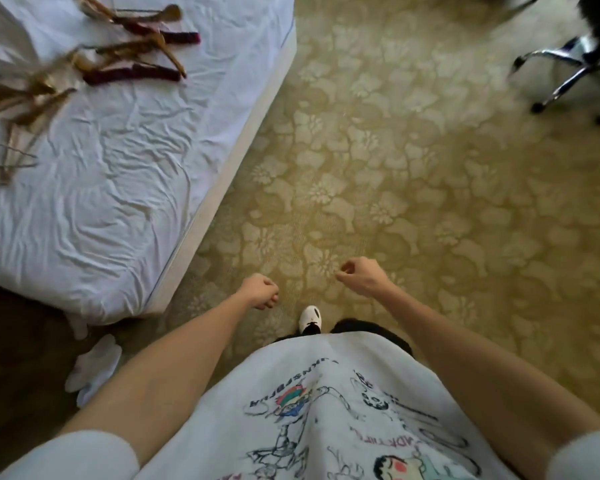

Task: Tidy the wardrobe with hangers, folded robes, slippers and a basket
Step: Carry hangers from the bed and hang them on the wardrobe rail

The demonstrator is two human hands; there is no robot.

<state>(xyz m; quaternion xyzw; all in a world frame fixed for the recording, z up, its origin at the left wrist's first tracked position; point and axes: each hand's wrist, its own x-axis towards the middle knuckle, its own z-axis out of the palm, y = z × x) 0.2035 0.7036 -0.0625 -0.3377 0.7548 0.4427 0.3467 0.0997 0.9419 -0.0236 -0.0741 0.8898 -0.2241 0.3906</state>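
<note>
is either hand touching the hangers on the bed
Apart. The head view shows the left hand and right hand over carpet, with bare sheet between them and the hangers.

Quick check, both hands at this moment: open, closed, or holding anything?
Left hand: fingers curled, holding nothing visible.
Right hand: fingers curled, holding nothing visible.

Open patterned yellow-green carpet (pixel 413 174) runs toward twelve o'clock; white-sheeted bed (pixel 118 202) blocks ten, and what looks like a chrome-legged swivel chair (pixel 568 69) blocks two.
</note>
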